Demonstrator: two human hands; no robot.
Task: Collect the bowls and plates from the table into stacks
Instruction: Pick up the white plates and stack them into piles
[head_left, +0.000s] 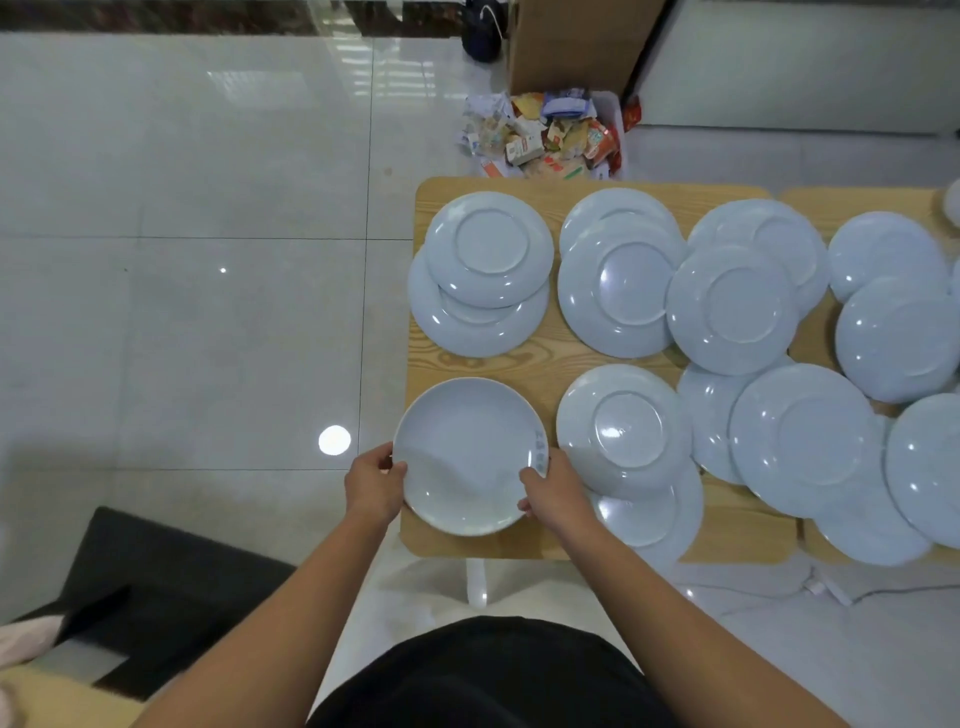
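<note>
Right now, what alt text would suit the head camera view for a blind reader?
The left hand and right hand grip opposite edges of a pale blue plate, face up, at the near left corner of a wooden table. Other plates lie upside down, many overlapping, across it.

One wide-angle view from the person's head looks steeply down and forward. A black-clad torso (493, 680) fills the near edge; the light wooden surface (524, 364) lies close, cropped at right; glossy pale tiled floor (208, 208) spreads left and far. Mid-frame, left hand (374, 488) and right hand (556, 493) grip a pale blue round plate (467, 467).
</note>
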